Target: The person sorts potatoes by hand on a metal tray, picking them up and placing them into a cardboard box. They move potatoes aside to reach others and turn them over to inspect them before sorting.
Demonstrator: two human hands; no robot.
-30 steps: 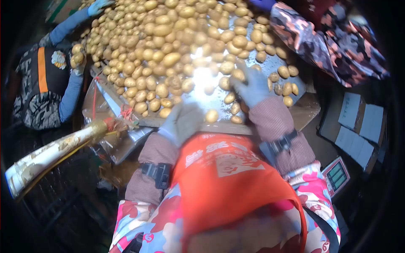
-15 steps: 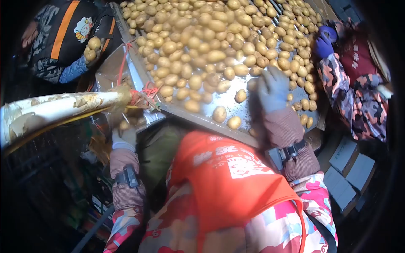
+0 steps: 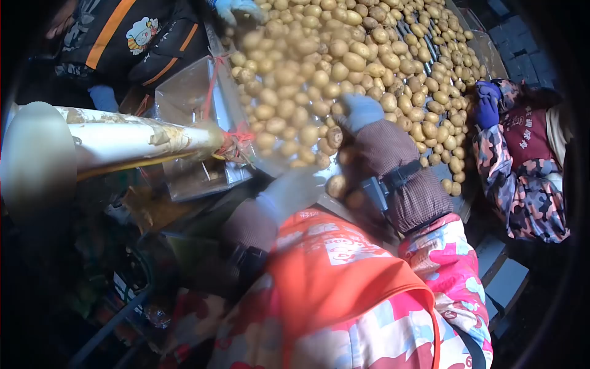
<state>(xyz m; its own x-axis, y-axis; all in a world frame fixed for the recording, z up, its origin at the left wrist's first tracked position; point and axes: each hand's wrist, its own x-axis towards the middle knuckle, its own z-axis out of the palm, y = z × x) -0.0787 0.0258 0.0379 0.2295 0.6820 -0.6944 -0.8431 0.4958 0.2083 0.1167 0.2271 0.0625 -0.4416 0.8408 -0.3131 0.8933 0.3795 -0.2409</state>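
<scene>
Many potatoes [image 3: 344, 61] cover a metal sorting table [image 3: 332, 169]. Among them, near the front, my right hand [image 3: 362, 112] in a pale blue-grey glove rests with its fingers reaching left against the potatoes. My left hand [image 3: 295, 189], also gloved and smeared by motion, is at the table's front edge. Its fingers are too blurred to tell whether they hold anything. A single potato [image 3: 336, 185] lies between my two hands, close to the edge. To the left of my left hand stands a box lined with clear plastic [image 3: 184, 92].
A white pole [image 3: 141, 138] bound with red string juts in from the left. Across the table's far left corner reaches another person's gloved hand [image 3: 238, 8]. At the right stands a person with a purple glove [image 3: 488, 104]. Cartons [image 3: 507, 280] are stacked at lower right.
My left hand has come from the plastic-lined box to the table's front edge. My right hand has moved left among the potatoes. The left co-worker's potatoes no longer show; the view has shifted.
</scene>
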